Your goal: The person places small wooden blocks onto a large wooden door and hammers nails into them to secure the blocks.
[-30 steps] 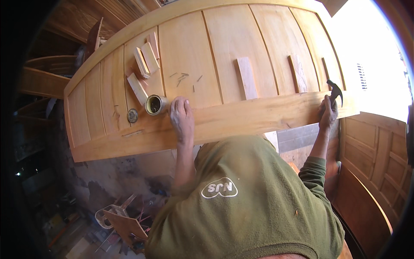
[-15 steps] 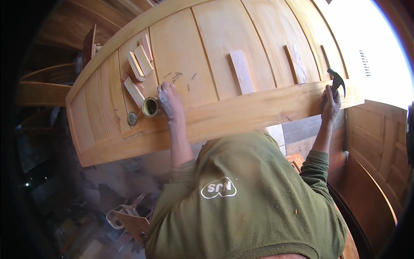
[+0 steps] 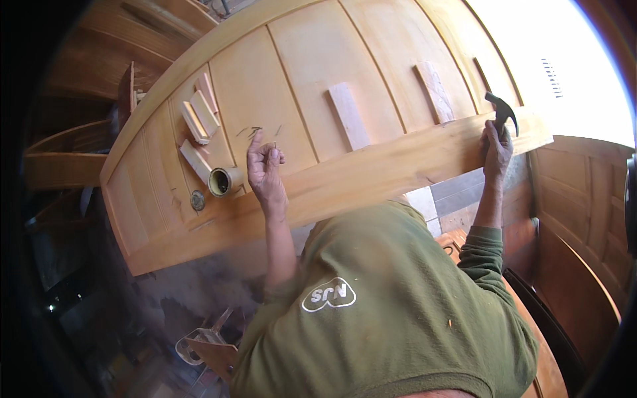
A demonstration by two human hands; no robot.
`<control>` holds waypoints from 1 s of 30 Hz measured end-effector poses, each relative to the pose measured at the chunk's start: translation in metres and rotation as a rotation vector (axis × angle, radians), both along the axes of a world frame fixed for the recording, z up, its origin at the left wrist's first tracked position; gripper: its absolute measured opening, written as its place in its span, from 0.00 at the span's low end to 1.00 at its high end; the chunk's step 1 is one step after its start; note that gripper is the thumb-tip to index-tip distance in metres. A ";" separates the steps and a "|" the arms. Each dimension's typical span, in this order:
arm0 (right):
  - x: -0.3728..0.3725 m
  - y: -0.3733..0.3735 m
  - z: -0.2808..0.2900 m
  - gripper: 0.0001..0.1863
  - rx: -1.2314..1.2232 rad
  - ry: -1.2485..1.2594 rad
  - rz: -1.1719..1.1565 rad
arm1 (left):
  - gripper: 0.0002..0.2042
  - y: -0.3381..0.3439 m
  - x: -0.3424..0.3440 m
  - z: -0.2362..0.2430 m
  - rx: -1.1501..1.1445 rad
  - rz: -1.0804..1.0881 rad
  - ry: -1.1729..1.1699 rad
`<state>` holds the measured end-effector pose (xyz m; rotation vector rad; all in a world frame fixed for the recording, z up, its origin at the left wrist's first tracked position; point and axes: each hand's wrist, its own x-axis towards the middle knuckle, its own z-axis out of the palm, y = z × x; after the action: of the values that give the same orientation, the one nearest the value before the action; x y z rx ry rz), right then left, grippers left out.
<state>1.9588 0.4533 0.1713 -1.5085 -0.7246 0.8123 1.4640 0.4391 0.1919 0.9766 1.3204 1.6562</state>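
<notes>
My left hand [image 3: 267, 179] is raised over the large light-wood panel [image 3: 292, 79], index finger extended, thumb and another finger pinching a thin nail [image 3: 275, 144]. Several loose nails [image 3: 255, 130] lie on the panel just beyond it. Left of that hand, an open can [image 3: 227, 180] lies tipped on its side, with a round lid [image 3: 197, 200] near it. My right hand [image 3: 496, 147] grips the handle of a claw hammer [image 3: 502, 109] at the panel's near right end, the dark head up above the fist.
Short wood blocks [image 3: 207, 111] are grouped left of the nails. Two pale wood strips [image 3: 349, 118] [image 3: 435, 93] stand against the panel's near rail [image 3: 371, 149]. More panelled woodwork [image 3: 574, 199] is at the right, and a clear plastic container [image 3: 191, 349] is low on the left.
My left hand has lifted back from beside the loose nails, now pinching one nail. The hammer stays in my right hand. The whole view has shifted slightly.
</notes>
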 end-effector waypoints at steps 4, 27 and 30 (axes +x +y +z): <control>0.001 0.002 -0.010 0.06 0.019 0.030 -0.013 | 0.07 -0.001 0.015 -0.007 -0.093 -0.125 -0.023; 0.001 -0.001 -0.002 0.12 0.022 0.028 0.033 | 0.05 0.047 0.096 -0.034 0.001 -0.218 0.655; 0.002 -0.001 -0.003 0.11 0.028 0.025 0.039 | 0.04 0.047 0.097 -0.033 -0.006 -0.229 0.626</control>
<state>1.9604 0.4526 0.1679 -1.4602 -0.7458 0.8457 1.5605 0.4862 0.1587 1.6611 1.5265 1.2107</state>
